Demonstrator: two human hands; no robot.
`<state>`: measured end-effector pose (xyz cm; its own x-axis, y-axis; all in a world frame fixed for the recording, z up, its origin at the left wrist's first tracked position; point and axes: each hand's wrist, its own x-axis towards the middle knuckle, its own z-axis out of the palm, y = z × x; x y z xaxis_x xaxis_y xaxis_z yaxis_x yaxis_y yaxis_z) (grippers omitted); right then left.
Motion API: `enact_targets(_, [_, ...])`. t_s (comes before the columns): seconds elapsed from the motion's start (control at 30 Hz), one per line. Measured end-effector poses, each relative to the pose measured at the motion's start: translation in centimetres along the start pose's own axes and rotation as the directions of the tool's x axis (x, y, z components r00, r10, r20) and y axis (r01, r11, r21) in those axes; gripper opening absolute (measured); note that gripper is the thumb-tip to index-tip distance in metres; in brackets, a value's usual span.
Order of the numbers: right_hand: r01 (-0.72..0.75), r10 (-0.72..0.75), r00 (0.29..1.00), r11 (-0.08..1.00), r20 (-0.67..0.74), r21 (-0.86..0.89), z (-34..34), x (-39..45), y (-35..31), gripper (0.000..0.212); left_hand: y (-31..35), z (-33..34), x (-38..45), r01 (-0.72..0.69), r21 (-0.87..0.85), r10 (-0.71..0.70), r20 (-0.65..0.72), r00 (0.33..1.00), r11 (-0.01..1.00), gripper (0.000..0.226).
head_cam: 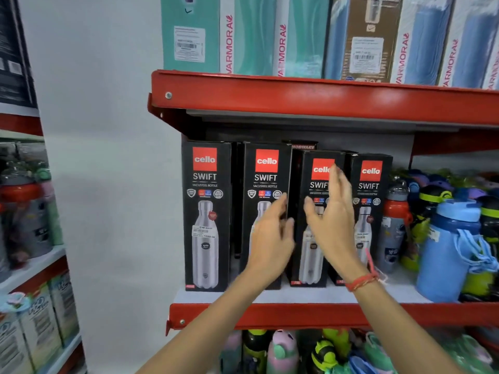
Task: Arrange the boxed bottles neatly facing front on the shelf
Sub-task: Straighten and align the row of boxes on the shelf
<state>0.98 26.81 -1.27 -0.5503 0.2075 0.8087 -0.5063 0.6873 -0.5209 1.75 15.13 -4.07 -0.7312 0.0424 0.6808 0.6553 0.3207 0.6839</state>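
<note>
Several black "cello SWIFT" bottle boxes stand upright and face front on the white middle shelf [297, 296]. The leftmost box [206, 214] stands alone. My left hand [271, 238] lies with spread fingers on the right edge of the second box [263, 184]. My right hand [333, 220] is open in front of the third box [310, 255], fingers pointing up over its logo. A fourth box [371, 190] stands to the right, partly behind my right wrist. One more dark box [301, 147] peeks out behind the row.
Loose coloured bottles crowd the right end of this shelf, among them a blue one [448, 249] and a red-capped one [395, 225]. The red shelf above [324, 101] carries tall teal and blue boxes. Children's bottles fill the shelf below. Another rack stands at the left.
</note>
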Motion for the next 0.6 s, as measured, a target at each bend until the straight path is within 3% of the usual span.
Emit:
enact_targets(0.07, [0.044,-0.055,0.997,0.982,0.054,0.184,1.4,-1.4,-2.2,0.057,-0.6,-3.4,-1.1,-0.123,0.048,0.129,-0.177,0.976,0.991,0.039])
enact_targets(0.13, [-0.064,-0.02,0.971,0.939,0.239,0.339,3.3,-3.4,-3.9,0.05,-2.3,-6.3,-2.1,-0.142,0.135,0.179,-0.328,0.927,0.981,0.035])
enact_targets(0.23, [-0.259,0.077,0.874,0.909,0.48,0.325,6.8,-6.4,-5.3,0.054,-5.3,-9.5,-3.1,0.087,0.129,-0.025,-0.42,0.907,0.988,0.043])
enact_targets(0.3, [-0.365,0.15,0.805,0.888,0.575,0.279,8.9,-8.1,-5.8,0.064,-7.0,-10.9,-4.0,0.237,0.044,-0.21,-0.328,0.921,0.97,0.052])
enact_targets(0.43, [-0.499,0.252,0.683,0.846,0.685,0.186,11.0,-10.1,-6.7,0.071,-8.7,-12.4,-5.4,0.313,0.019,-0.312,-0.033,0.949,0.95,0.063])
enact_targets(0.6, [-0.581,0.227,0.696,0.735,0.681,0.349,10.9,-11.2,-7.1,0.067,-8.7,-14.2,-6.4,0.34,-0.012,-0.338,0.06,0.939,0.941,0.056])
